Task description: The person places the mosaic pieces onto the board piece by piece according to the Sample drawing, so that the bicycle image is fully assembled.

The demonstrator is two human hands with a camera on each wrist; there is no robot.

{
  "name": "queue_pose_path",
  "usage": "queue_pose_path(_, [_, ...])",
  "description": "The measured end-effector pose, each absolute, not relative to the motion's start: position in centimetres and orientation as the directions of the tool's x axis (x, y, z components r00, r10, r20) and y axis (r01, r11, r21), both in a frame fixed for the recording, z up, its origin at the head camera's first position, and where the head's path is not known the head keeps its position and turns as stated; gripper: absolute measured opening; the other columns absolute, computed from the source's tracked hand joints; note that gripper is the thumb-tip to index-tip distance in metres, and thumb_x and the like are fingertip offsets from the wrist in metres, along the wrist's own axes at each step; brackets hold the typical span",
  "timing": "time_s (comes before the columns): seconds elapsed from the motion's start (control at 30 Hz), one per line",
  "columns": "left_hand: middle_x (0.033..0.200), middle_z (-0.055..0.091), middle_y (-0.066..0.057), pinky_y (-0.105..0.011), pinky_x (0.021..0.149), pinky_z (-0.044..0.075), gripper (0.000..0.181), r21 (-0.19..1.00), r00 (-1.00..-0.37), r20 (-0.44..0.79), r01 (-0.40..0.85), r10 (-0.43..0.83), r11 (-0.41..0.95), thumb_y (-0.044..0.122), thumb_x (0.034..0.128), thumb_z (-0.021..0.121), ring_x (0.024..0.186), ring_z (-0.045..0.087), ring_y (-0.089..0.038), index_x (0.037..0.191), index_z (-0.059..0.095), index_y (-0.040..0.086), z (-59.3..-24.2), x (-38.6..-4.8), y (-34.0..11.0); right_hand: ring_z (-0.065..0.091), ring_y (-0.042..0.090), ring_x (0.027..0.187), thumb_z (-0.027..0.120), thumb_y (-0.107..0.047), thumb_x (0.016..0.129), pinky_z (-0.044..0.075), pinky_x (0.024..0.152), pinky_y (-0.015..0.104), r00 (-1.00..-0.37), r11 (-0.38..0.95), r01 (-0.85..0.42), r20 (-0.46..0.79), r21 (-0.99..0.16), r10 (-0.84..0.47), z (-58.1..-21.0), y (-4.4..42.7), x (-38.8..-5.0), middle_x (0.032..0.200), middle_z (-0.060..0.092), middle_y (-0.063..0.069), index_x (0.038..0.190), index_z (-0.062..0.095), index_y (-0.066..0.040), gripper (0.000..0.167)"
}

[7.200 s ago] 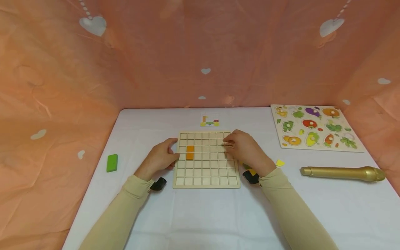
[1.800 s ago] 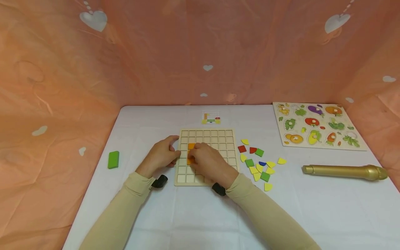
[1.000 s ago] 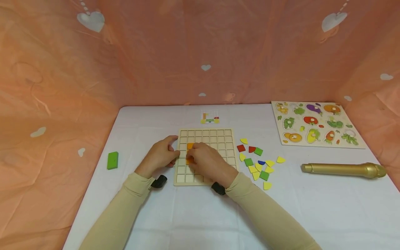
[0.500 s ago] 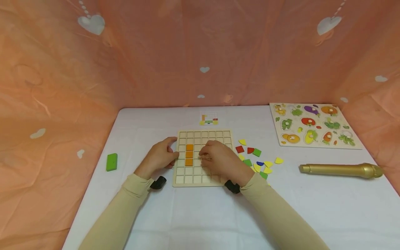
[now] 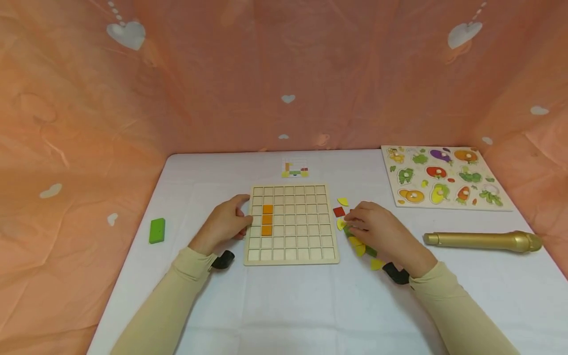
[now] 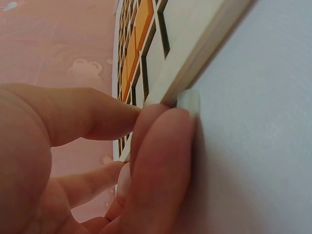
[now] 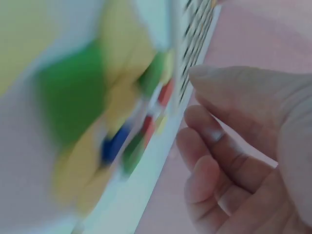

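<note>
A pale wooden grid board (image 5: 301, 241) lies on the white table, with three orange square tiles (image 5: 267, 220) in a column near its left side. My left hand (image 5: 224, 222) holds the board's left edge; in the left wrist view its thumb and fingers meet at the rim. My right hand (image 5: 381, 231) is over the loose pieces right of the board, partly covering them. In the right wrist view, nothing shows between its loosely bent fingers. Around it lie a red square (image 5: 339, 212), yellow quarter-circles (image 5: 342, 201), a blurred green square (image 7: 73, 92) and a blue piece (image 7: 115, 141).
Behind the board lies a small pattern card (image 5: 295, 168). A vegetable puzzle board (image 5: 448, 195) sits at the back right, with a gold microphone-shaped stick (image 5: 483, 241) in front of it. At far left is a green block (image 5: 157, 230). Patterned orange cloth (image 5: 284, 74) surrounds the table.
A third orange tile now sits below the first two. My right hand has left the orange tiles and moved right to the loose pieces. My left hand stays at the board's edge.
</note>
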State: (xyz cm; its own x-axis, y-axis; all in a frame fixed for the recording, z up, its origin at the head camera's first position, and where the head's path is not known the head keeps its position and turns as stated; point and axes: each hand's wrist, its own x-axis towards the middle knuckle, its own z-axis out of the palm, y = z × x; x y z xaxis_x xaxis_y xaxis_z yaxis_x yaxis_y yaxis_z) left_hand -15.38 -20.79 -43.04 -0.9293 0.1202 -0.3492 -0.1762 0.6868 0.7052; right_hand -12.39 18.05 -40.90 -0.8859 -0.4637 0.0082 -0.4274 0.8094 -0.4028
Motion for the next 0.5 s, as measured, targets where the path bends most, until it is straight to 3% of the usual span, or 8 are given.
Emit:
queue_pose_path(0.17, [0.1,0.063,-0.012,-0.03,0.065,0.061,0.068,0.702,-0.926,-0.357,-0.182,0.12,0.688,0.019,0.1035,0.069,0.069,0.069,-0.02,0.166,0.041,0.015,-43.0,-15.5,-20.8,0.068,0.027,0.113,0.076,-0.011,0.098,0.059,0.1,0.054,-0.925,0.853,-0.33,-0.039,-0.403,-0.377,-40.9,21.3,-11.4,0.115,0.072,0.003,0.121,0.08,-0.009,0.023])
queue_pose_path(0.5, [0.101,0.063,-0.013,-0.03,0.066,0.062,0.069,0.699,-0.924,-0.365,-0.188,0.118,0.69,0.019,0.1032,0.069,0.069,0.07,-0.019,0.166,0.04,0.016,-43.1,-15.6,-20.9,0.069,0.033,0.114,0.078,-0.005,0.095,0.058,0.101,0.058,-0.938,0.881,-0.3,-0.054,-0.366,-0.342,-41.5,23.8,-10.8,0.114,0.074,0.007,0.114,0.081,-0.008,0.02])
